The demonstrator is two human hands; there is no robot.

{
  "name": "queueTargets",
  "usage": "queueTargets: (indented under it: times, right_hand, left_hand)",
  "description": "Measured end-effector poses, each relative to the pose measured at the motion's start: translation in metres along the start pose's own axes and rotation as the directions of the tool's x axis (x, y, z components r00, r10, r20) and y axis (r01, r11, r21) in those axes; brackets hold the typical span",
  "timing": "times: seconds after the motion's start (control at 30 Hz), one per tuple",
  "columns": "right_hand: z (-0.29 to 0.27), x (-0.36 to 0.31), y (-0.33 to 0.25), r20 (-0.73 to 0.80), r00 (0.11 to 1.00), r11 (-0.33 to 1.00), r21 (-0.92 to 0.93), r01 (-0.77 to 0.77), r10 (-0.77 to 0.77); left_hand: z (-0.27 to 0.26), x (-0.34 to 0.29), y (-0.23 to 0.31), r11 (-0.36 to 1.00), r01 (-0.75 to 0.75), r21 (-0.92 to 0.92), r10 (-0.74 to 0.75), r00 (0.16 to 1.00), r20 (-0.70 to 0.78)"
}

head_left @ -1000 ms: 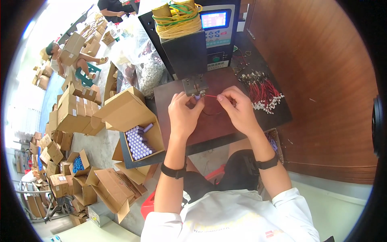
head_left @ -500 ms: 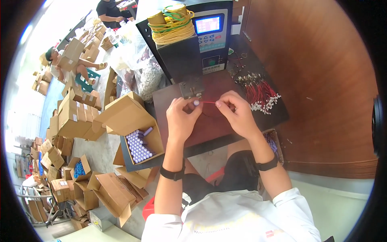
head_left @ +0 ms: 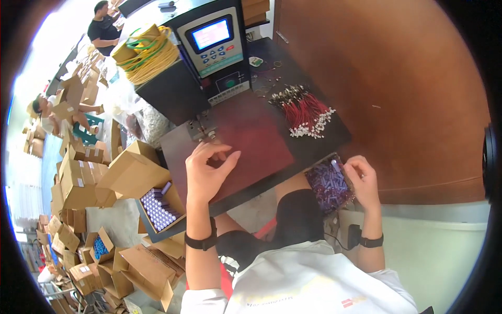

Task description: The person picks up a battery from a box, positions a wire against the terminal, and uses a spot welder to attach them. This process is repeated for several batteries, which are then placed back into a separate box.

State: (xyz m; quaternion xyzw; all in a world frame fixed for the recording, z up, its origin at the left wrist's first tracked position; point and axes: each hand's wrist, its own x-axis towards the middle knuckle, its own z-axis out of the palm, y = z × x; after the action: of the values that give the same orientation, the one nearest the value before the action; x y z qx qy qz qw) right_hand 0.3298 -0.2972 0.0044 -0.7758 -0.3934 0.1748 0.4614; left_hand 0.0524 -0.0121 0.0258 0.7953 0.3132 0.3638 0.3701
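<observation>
My left hand (head_left: 205, 171) is raised over the dark red mat (head_left: 256, 138), beside the small metal contacts (head_left: 206, 134) of the black machine (head_left: 222, 57). Its thumb stands apart from the curled fingers, and nothing shows between them. Far to the right, my right hand (head_left: 364, 180) hangs at the edge of a box (head_left: 328, 184) filled with purple cylindrical battery cells and red wires. Its fingers are pinched together. One pale-ended purple cell (head_left: 335, 165) is close to the fingertips, but whether a wire joins it to them I cannot tell.
Red wire leads with white connectors (head_left: 308, 112) lie bunched on the table's right. At left, an open carton (head_left: 159, 209) holds upright purple cells. Yellow-green wire coils (head_left: 149, 57) top the machine. A brown panel (head_left: 387, 104) stands right; two people and many cartons are at far left.
My right hand has left the mat for the box at right. My left hand no longer shows the purple cell, and the red wire has gone from between my hands. The view has shifted.
</observation>
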Motion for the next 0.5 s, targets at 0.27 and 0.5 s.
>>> queueTargets:
  times: [0.27, 0.5]
  right_hand:
    - [-0.01, -0.056, -0.07, -0.466, 0.857, 0.932, 0.16, 0.325, -0.219]
    - [-0.003, -0.053, -0.222, -0.562, 0.42, 0.026, 0.576, 0.817, -0.713]
  left_hand:
    - [0.001, -0.002, -0.004, 0.995, 0.096, -0.003, -0.096, 0.995, -0.038]
    - [-0.005, -0.004, -0.014, 0.99, 0.121, -0.073, -0.13, 0.981, -0.141]
